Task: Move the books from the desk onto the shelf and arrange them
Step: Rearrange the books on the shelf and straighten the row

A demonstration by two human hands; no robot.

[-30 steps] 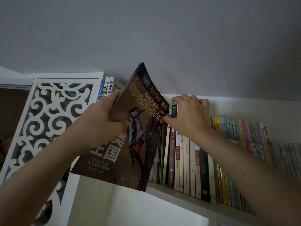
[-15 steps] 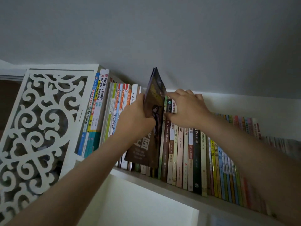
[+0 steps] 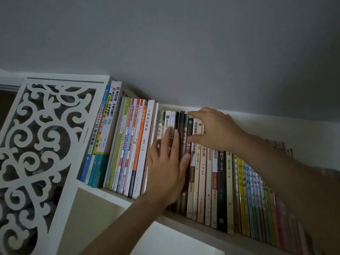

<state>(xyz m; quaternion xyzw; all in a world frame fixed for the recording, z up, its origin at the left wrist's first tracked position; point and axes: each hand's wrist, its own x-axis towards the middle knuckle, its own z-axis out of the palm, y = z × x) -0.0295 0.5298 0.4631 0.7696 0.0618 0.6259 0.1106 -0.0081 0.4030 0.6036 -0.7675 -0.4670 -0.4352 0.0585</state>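
Note:
The thin dark book point(image 3: 179, 120) stands pushed into the row on the white shelf point(image 3: 114, 195), only its narrow spine showing. My left hand point(image 3: 166, 168) lies flat with straight fingers against that spine and its neighbours, thumb to the right. My right hand point(image 3: 216, 128) grips the tops of the upright books point(image 3: 203, 181) just right of it, index finger over their top edges and thumb on their spines. More books point(image 3: 132, 144) stand left of the slot, some leaning.
A white carved fretwork side panel point(image 3: 36, 144) closes the shelf's left end. A grey wall rises behind the books. Thin colourful books point(image 3: 255, 199) fill the shelf's right part. A lower white compartment point(image 3: 103, 221) sits under the shelf board.
The dark book went from being held open-faced in front of the shelf to fully inserted in the row. My left hand let go of its cover and now presses flat on the spines.

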